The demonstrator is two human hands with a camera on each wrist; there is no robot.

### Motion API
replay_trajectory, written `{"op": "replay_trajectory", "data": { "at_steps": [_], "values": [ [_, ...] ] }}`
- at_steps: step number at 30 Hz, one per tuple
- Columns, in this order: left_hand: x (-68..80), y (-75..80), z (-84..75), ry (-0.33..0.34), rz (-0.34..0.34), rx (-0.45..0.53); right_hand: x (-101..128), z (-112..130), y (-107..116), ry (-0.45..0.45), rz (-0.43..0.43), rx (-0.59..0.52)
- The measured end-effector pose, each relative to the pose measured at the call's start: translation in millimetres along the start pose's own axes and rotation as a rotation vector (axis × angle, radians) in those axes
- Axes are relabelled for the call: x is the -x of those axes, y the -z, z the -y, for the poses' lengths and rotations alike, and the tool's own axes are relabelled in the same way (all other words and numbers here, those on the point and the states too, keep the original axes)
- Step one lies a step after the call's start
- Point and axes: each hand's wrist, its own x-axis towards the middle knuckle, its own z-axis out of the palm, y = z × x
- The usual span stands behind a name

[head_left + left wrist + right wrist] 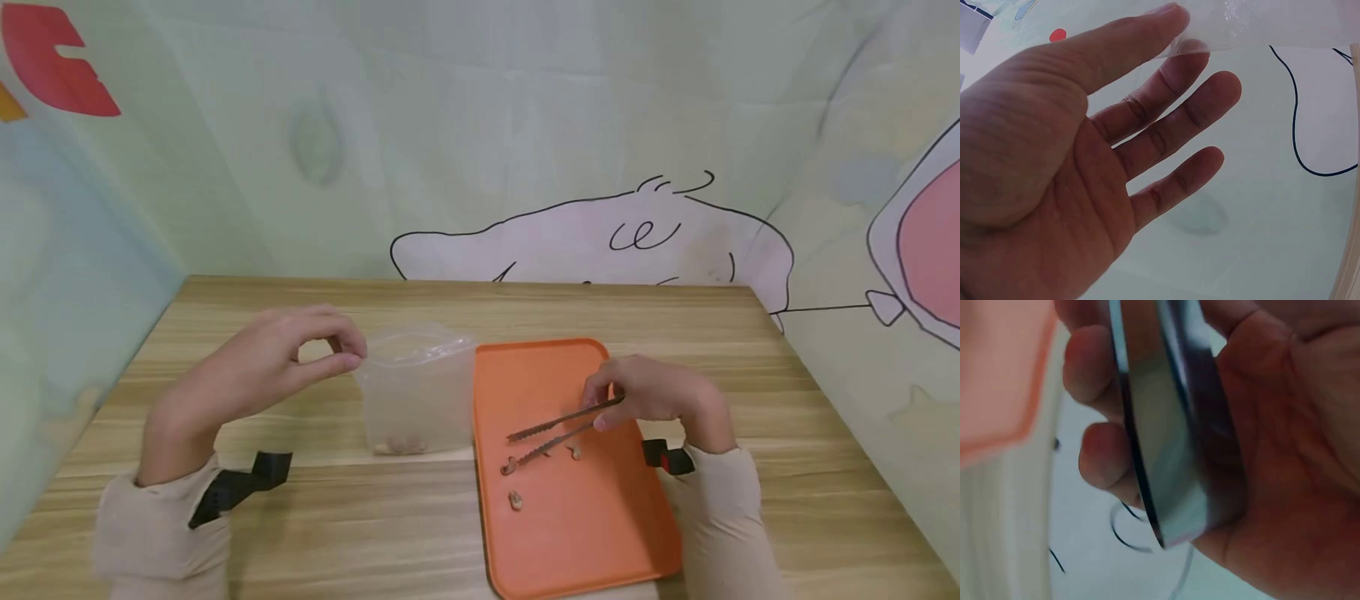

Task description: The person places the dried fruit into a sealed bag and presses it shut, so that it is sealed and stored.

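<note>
We take the orange tray (570, 533) as our landmark and read across from the left. Well to the left of it, our left hand (255, 375) hovers above the desk (337, 517), wrist bent, the thumb and forefinger meeting in a pinch at the top edge of a clear plastic bag (416, 392); the left wrist view shows that film caught between thumb and forefinger while the other three fingers (1204, 112) spread out straight. So this grip is a light pinch on the bag's rim. The bag stands upright just beside the tray's left edge, and a few pale brown pieces lie at its bottom, too blurred for us to name. On the tray itself lie three small pale pieces (515, 500), one near the tong tips and two close by. Over the tray's right half, our right hand (652, 392) is held palm down, fingers curled round the back end of metal tongs (555, 433), so this grip is clenched on the tool. The tongs' long axis runs slantwise, tips pointing down and left toward the tray's left edge, arms slightly parted. The right wrist view shows the tongs' bent steel end lying against the palm.
</note>
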Motion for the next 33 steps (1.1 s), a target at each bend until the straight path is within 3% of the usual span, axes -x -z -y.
{"op": "replay_trajectory", "data": {
  "at_steps": [4,8,16,19,22,25,28,33],
  "values": [
    [1.1,1.4,-0.1,0.01,-0.004,-0.003,-15,1,-5,0.034,0.053,0.015],
    [0.6,2.6,-1.6,0.015,0.0,0.0,-15,-2,-4,0.075,-0.039,0.03],
    [-3.4,2.7,-4.5,0.031,0.051,0.046,7,-5,7,0.163,-0.49,-0.018],
    [-3.8,2.7,-5.8,0.041,0.065,0.048,9,5,8,0.218,-0.672,-0.039],
    [-3.8,2.9,-7.5,0.047,0.073,0.045,4,22,6,0.315,-0.795,-0.01],
    [-2.8,3.3,-9.1,0.048,0.076,0.04,-6,41,2,0.423,-0.83,0.036],
    [-1.3,3.8,-10.2,0.045,0.073,0.042,-15,55,-4,0.475,-0.819,0.066],
    [1.1,4.4,-10.8,0.044,0.065,0.039,-12,57,-5,0.406,-0.792,0.018]
  ]
}}
